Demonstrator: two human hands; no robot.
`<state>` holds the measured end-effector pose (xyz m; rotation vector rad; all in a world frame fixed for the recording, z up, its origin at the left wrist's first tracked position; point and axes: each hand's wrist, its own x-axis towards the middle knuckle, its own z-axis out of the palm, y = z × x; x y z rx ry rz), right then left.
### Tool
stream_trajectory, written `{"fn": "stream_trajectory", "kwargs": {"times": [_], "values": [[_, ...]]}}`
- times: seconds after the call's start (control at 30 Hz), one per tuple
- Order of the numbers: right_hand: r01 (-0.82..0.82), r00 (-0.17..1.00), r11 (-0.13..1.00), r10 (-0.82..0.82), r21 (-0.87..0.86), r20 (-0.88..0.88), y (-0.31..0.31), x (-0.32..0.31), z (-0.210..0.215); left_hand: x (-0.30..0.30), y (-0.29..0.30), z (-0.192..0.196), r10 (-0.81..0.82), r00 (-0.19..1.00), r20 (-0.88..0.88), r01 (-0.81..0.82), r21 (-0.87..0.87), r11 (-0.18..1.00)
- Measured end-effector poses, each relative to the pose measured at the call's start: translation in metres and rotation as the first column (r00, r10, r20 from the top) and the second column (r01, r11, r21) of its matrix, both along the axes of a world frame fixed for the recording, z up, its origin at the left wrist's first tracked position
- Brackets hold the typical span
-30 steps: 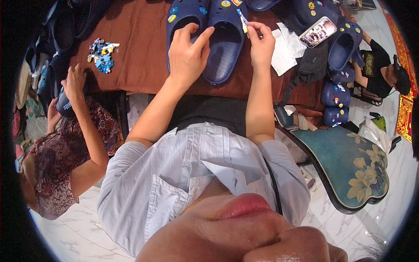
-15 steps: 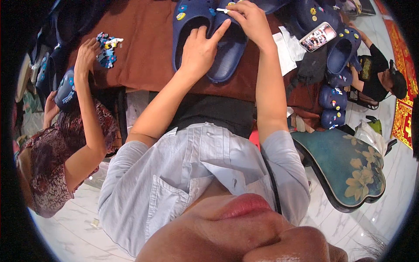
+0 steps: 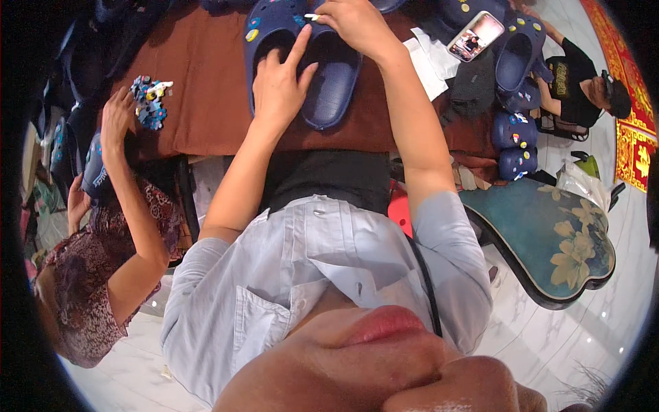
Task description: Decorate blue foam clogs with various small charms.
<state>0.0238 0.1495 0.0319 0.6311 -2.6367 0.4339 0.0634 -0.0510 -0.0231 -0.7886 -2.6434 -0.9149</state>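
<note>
Two navy clogs lie side by side: the left clog (image 3: 264, 38) carries colourful charms, and the right clog (image 3: 332, 99) points its heel toward me. My left hand (image 3: 280, 89) lies across their inner edges, with its index finger stretched out, its thumb spread and other fingers dipping into the left clog's opening. Over the front of the right clog, my right hand (image 3: 353, 26) pinches a small white charm (image 3: 313, 18). The tip of my left index finger is just below that charm. The toe ends are cut off by the upper edge of the picture.
A brown cloth (image 3: 199, 103) covers the table. At left, a co-worker's hand (image 3: 118, 120) touches a pile of charms (image 3: 151, 103); their other hand holds a blue clog (image 3: 96, 168). To the right are white paper (image 3: 425, 69), a phone (image 3: 476, 36), more clogs (image 3: 516, 62) and a flowered chair (image 3: 549, 240).
The whole view has shifted, so the table things sit further left. My left thumb now spreads away from the index finger. The right hand still pinches the white charm.
</note>
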Motion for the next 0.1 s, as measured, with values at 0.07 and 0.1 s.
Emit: {"fn": "stream_trajectory", "kwargs": {"times": [0.07, 0.1], "values": [[-0.004, 1.0, 0.999, 0.003, 0.039, 0.013, 0.0004, 0.0001, 0.0013, 0.0014, 0.0008, -0.0001, 0.015, 0.999, -0.028, -0.016, -0.01, 1.0], [-0.005, 1.0, 0.999, 0.005, 0.044, 0.013, -0.0007, 0.0004, 0.001, 0.0028, 0.0011, 0.0, 0.042, 0.998, -0.053, -0.043, -0.023, 0.999]]}}
